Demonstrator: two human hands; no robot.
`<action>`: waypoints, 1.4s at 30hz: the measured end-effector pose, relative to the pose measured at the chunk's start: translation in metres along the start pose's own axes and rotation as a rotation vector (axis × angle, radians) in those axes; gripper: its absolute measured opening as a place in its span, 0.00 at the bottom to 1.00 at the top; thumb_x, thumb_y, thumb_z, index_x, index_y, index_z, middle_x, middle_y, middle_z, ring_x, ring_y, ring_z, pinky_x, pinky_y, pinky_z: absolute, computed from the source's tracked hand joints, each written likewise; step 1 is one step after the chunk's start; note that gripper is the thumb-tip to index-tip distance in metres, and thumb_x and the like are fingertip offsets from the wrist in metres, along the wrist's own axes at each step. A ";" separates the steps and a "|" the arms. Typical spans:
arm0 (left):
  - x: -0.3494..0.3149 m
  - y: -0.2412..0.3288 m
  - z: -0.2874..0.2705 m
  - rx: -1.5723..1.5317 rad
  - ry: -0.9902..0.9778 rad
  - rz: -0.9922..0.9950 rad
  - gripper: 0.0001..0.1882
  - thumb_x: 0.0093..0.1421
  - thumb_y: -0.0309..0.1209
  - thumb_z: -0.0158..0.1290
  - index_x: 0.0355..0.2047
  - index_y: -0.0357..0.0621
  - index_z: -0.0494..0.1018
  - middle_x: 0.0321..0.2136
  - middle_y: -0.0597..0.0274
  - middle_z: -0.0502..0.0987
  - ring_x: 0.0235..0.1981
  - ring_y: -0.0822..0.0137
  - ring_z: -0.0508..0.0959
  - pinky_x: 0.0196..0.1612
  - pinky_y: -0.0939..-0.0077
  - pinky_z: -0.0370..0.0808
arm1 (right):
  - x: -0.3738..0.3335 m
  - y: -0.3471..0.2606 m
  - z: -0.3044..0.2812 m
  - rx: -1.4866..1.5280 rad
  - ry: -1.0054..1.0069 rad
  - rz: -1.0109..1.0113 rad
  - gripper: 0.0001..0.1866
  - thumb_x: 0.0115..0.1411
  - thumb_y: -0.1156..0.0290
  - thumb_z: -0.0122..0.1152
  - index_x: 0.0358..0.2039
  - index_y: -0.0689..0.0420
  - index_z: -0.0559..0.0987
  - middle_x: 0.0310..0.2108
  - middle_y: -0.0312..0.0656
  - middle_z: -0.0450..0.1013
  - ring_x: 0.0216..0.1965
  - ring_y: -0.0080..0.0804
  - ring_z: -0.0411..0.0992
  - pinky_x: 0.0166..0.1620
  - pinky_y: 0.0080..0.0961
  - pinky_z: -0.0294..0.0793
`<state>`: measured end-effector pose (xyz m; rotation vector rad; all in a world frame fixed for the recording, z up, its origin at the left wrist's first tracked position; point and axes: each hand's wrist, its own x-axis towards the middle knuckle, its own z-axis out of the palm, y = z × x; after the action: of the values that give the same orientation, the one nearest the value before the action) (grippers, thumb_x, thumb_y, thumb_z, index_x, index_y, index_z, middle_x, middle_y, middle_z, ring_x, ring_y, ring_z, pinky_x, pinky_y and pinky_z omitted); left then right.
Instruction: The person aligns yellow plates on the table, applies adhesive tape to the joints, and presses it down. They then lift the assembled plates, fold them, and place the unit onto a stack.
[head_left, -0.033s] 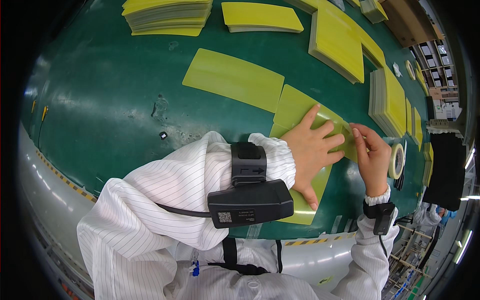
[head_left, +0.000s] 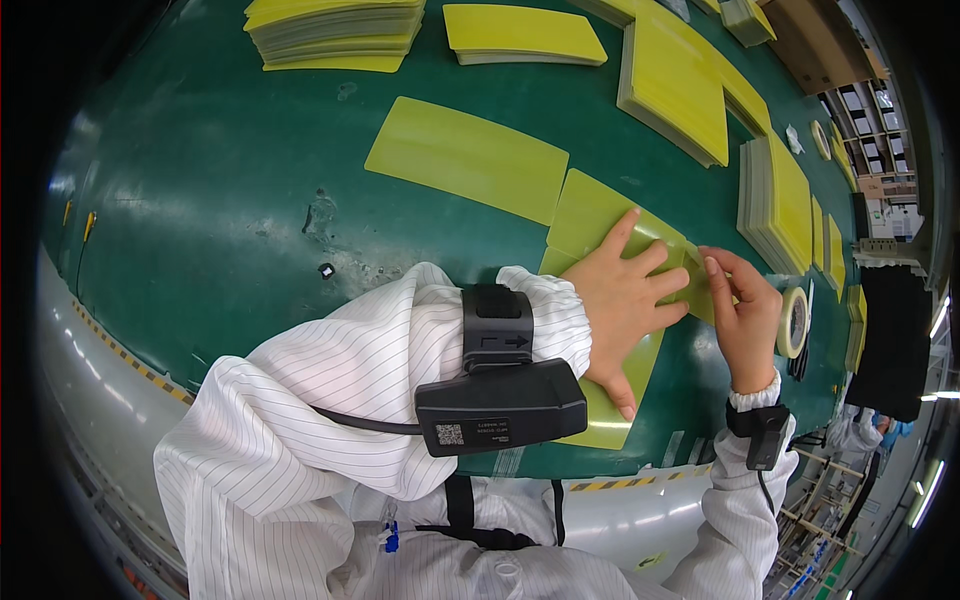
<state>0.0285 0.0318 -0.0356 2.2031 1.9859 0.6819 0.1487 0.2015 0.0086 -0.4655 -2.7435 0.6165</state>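
My left hand [head_left: 632,300] lies with fingers spread over several thin yellow plastic sheets on the green table. It covers part of a far sheet [head_left: 595,215] and part of a near sheet [head_left: 600,425]. At the right edge of these sheets, my right hand [head_left: 745,310] pinches the corner of a small yellow sheet [head_left: 703,295] between thumb and forefinger. Whether tape is also in that pinch is too small to tell. Another flat yellow sheet [head_left: 468,160] lies beyond, its right end close to the sheets under my left hand.
Stacks of yellow sheets stand at the back left [head_left: 335,35], back middle [head_left: 525,35], back right [head_left: 675,85] and right [head_left: 775,205]. A tape roll [head_left: 793,322] stands just right of my right hand. A small black-and-white piece [head_left: 326,271] lies on the green table [head_left: 220,230].
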 end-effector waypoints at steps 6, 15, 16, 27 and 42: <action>-0.001 -0.001 0.001 0.006 0.028 0.006 0.56 0.33 0.73 0.56 0.57 0.47 0.66 0.49 0.59 0.67 0.55 0.53 0.64 0.63 0.35 0.46 | 0.001 -0.002 0.003 -0.018 0.025 -0.068 0.06 0.60 0.75 0.59 0.36 0.61 0.80 0.33 0.44 0.79 0.29 0.34 0.76 0.33 0.24 0.75; 0.002 -0.004 0.003 0.022 0.030 0.013 0.56 0.34 0.73 0.56 0.56 0.47 0.67 0.49 0.60 0.67 0.55 0.53 0.64 0.63 0.35 0.45 | 0.002 -0.006 0.002 -0.069 -0.005 -0.100 0.05 0.58 0.76 0.60 0.35 0.61 0.80 0.33 0.44 0.78 0.33 0.39 0.76 0.36 0.28 0.75; 0.001 -0.003 0.002 0.020 0.024 0.011 0.56 0.34 0.73 0.55 0.56 0.47 0.67 0.49 0.59 0.67 0.55 0.53 0.64 0.63 0.35 0.45 | 0.001 -0.007 0.003 -0.072 -0.005 -0.121 0.05 0.57 0.76 0.61 0.34 0.61 0.80 0.33 0.44 0.78 0.33 0.40 0.76 0.37 0.28 0.75; 0.003 -0.002 0.001 0.046 0.005 0.025 0.54 0.34 0.75 0.54 0.53 0.45 0.68 0.52 0.57 0.66 0.56 0.52 0.63 0.63 0.34 0.46 | -0.005 -0.007 0.005 -0.153 -0.042 -0.192 0.07 0.53 0.77 0.63 0.34 0.61 0.82 0.41 0.42 0.78 0.41 0.41 0.73 0.44 0.31 0.73; 0.001 -0.003 0.003 0.030 0.042 0.012 0.56 0.34 0.75 0.54 0.52 0.41 0.66 0.57 0.52 0.63 0.58 0.52 0.61 0.63 0.36 0.45 | -0.008 -0.011 0.010 -0.226 -0.064 -0.233 0.10 0.49 0.76 0.65 0.34 0.63 0.81 0.49 0.38 0.75 0.45 0.43 0.70 0.46 0.32 0.73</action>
<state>0.0268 0.0337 -0.0396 2.2379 2.0169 0.7107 0.1501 0.1860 0.0035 -0.1705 -2.8841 0.2695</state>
